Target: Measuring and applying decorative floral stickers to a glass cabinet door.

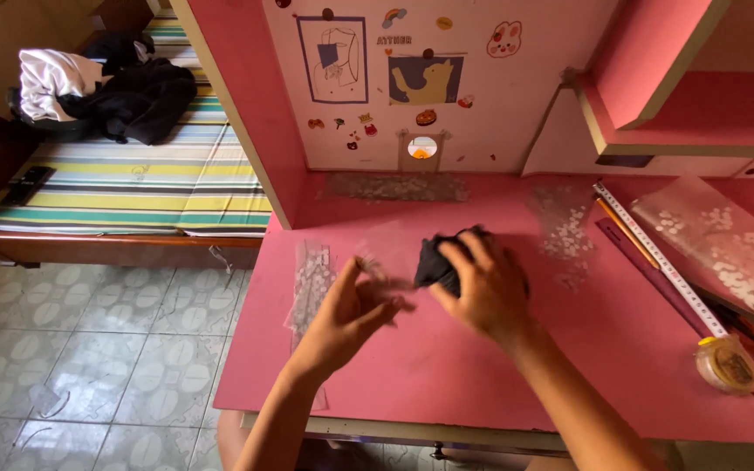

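Our right hand grips a bunched dark cloth near the middle of the pink desk; our left hand, just beside it, blurs, fingers spread open. The cloth looks soft, light and limp, best pinched at a fold. A tape measure lies toward the desk's right edge.
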